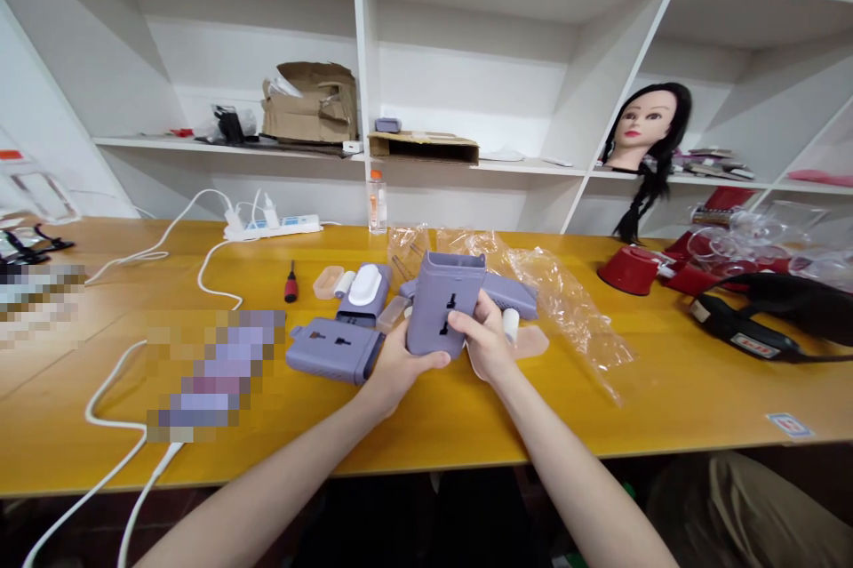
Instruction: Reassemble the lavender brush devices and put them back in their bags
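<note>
Both my hands hold one purple socket housing (445,301) upright above the yellow table (666,408). My left hand (398,365) grips its lower left side with the fingers curled under it. My right hand (486,339) wraps its right side, thumb on the front face near the socket holes. A second purple housing (333,350) lies flat just left of my left hand. Behind it sits another purple unit with a white oval part (363,288). A further purple piece (510,292) lies behind my right hand, next to a small white cylinder (510,324).
Crumpled clear plastic bags (566,301) lie to the right. A red-handled screwdriver (290,282), a white power strip (273,228) and white cables (110,381) are at the left. A red cup (630,270), a black tool (753,324) and a mannequin head (643,128) stand at the right.
</note>
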The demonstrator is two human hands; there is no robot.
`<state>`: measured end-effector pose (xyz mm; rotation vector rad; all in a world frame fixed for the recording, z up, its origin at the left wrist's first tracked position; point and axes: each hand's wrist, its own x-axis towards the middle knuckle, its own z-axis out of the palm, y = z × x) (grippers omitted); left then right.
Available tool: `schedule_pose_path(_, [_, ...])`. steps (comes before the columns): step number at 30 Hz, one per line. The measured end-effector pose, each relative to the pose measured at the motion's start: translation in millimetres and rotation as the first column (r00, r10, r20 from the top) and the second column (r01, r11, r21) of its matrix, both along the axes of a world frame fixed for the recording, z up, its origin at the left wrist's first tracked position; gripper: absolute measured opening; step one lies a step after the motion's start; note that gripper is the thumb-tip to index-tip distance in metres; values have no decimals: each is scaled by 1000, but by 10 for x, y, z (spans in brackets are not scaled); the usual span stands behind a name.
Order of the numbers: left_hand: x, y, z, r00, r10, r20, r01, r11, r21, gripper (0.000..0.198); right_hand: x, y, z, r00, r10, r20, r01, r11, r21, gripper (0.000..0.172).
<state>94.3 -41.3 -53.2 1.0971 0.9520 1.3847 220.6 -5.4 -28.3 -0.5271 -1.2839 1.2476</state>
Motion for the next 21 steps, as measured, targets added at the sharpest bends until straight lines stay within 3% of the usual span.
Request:
schedule_pose_path(3, [-12, 24, -16, 996, 55, -73, -56, 998, -8, 62, 12, 4, -43, 999, 7, 35, -7, 1000, 1, 30])
schedule_pose_path(8, [-42, 53, -40, 958, 204, -202, -182, 976, 121, 53, -5, 0, -66, 999, 26, 38, -25, 999, -31, 24])
schedule_pose_path(12, [-53, 54, -41, 924, 263, -276, -229, 962, 150, 48, -25, -13, -61, 999, 39, 12, -39, 999, -31, 19])
schedule_pose_path(18, [-56, 15, -4, 848, 360, -390, -306, 932, 194, 38, -57, -30, -58, 1000, 3, -30, -2, 999, 43, 41])
schedule_pose_path(21, [-45, -3, -2, 810, 391, -438, -321, 919, 228, 40, -75, -8, -64, 999, -19, -49, 21, 999, 41, 42])
